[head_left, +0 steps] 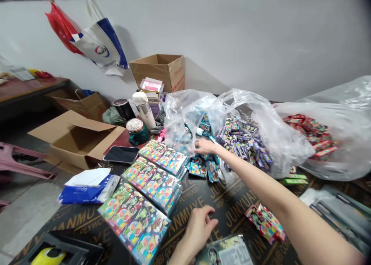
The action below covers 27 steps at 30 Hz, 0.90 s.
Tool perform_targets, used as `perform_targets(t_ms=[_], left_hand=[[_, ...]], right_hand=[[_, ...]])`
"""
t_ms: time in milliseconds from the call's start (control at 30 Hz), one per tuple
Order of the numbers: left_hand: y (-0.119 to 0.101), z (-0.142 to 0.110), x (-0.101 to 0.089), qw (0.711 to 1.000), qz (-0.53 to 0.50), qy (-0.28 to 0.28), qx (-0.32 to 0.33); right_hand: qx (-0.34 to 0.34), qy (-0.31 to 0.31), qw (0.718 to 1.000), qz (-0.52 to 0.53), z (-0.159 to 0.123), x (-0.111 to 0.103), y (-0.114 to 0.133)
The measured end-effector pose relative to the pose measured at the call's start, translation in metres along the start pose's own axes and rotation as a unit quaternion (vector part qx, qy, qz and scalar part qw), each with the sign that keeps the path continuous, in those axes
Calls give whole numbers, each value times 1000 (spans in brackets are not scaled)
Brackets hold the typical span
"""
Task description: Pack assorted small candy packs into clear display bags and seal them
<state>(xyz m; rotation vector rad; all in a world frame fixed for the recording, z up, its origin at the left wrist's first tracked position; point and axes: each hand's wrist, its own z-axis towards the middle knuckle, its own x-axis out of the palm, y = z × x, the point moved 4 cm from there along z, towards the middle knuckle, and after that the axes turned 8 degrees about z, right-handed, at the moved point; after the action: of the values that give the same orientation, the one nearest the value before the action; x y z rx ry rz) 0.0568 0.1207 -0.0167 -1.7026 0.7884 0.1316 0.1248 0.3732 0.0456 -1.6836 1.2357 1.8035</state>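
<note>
My right hand (206, 146) reaches far across the table to the mouth of a clear plastic bag (185, 114) holding small blue card packs (199, 168); its fingers are curled at the packs, and what they grip is hidden. My left hand (199, 226) rests low on the dark plywood tabletop (203, 203), fingers loosely bent, touching a printed card sheet (226, 251) at the near edge. Three rows of colourful packs in flat trays (145, 195) lie just left of it.
A bag of purple packs (243, 141) and a bag of red packs (313, 133) sit to the right. A phone (121, 154), tissue pack (88, 187), green jar (136, 130), flask (145, 109) and cardboard boxes (158, 69) stand at left and back.
</note>
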Motion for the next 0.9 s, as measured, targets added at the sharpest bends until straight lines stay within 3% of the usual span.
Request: perform_targets(t_ms=[133, 233, 300, 367, 433, 500, 533, 600, 667, 767, 833, 900], left_hand=[[8, 8, 4, 994, -99, 4, -39], [1, 6, 2, 993, -110, -19, -44], [-13, -10, -3, 996, -73, -49, -9], [-32, -39, -12, 992, -27, -103, 71], [-48, -82, -26, 963, 21, -212, 166], [-51, -130, -47, 878, 69, -426, 210], [-46, -152, -57, 823, 73, -529, 192], [-27, -178, -71, 758, 9, -638, 135], [0, -178, -81, 751, -160, -639, 33], [31, -152, -78, 731, -437, -516, -90], [37, -136, -75, 706, -516, -473, -114], [37, -126, -74, 691, -532, -475, -120]], right_hand=[[-19, -13, 1000, 11, -53, 6, 12], [-66, -47, 995, 60, -89, 9, 22], [-86, -46, 990, 97, -110, 10, 25], [-78, -43, 989, 117, -127, 8, 22], [-61, -88, 986, 130, -143, 2, 17], [-47, -162, 976, 141, -159, -6, 16], [-42, -193, 970, 144, -166, -7, 18], [-44, -209, 967, 135, -175, -2, 30], [-62, -168, 979, 101, -179, 13, 48], [-86, -65, 993, 39, -176, 39, 70], [-72, -34, 996, 29, -174, 48, 74], [-49, -51, 996, 49, -176, 48, 73]])
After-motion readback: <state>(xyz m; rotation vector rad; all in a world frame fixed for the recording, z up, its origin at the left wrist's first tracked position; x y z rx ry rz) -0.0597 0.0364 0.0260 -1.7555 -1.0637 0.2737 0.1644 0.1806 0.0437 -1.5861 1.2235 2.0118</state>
